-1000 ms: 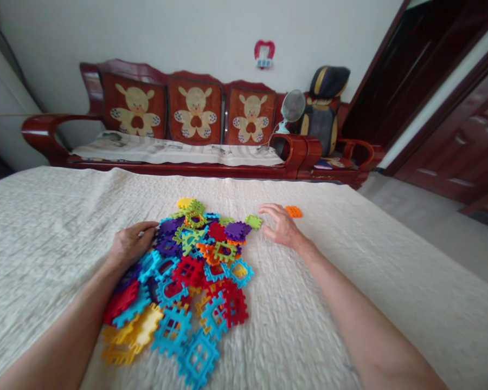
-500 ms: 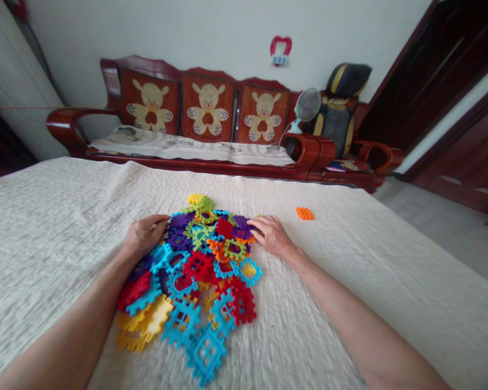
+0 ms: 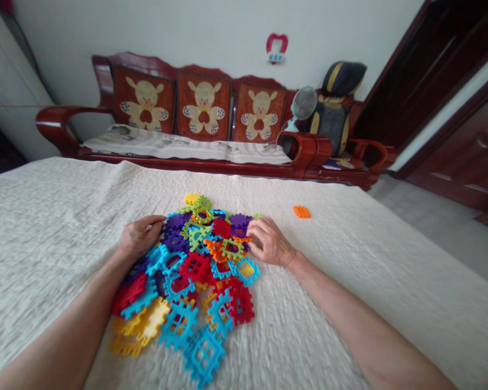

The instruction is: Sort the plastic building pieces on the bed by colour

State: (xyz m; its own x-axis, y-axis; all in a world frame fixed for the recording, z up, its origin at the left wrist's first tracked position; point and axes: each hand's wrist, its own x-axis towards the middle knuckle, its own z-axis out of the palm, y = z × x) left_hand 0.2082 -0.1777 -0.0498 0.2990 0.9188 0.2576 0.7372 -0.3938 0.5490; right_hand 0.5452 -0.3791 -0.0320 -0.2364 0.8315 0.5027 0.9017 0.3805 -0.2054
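A heap of plastic interlocking building tiles (image 3: 195, 265) in blue, red, purple, green, yellow and orange lies on the pale quilted cover. At the heap's left edge, my left hand (image 3: 140, 235) rests with its index finger stretched to a purple tile (image 3: 178, 220); its other fingers are partly hidden. My right hand (image 3: 270, 242) is against the right edge, fingers bent, with a gap between thumb and fingers. Its fingertips are beside a purple tile (image 3: 239, 219) and a green window tile (image 3: 231, 248). No tile is visibly lifted by either hand.
One orange tile (image 3: 301, 212) lies apart to the right on the quilted cover (image 3: 329, 244). Beyond the cover's far edge is a wooden sofa (image 3: 187, 169) with bear cushions (image 3: 204, 108). A small fan (image 3: 305, 103) and a dark padded seat (image 3: 331, 122) stand at the right.
My right hand's fingers have bent more and its thumb has drawn in at the heap's edge. The view has shifted slightly; the heap looks nearly the same.
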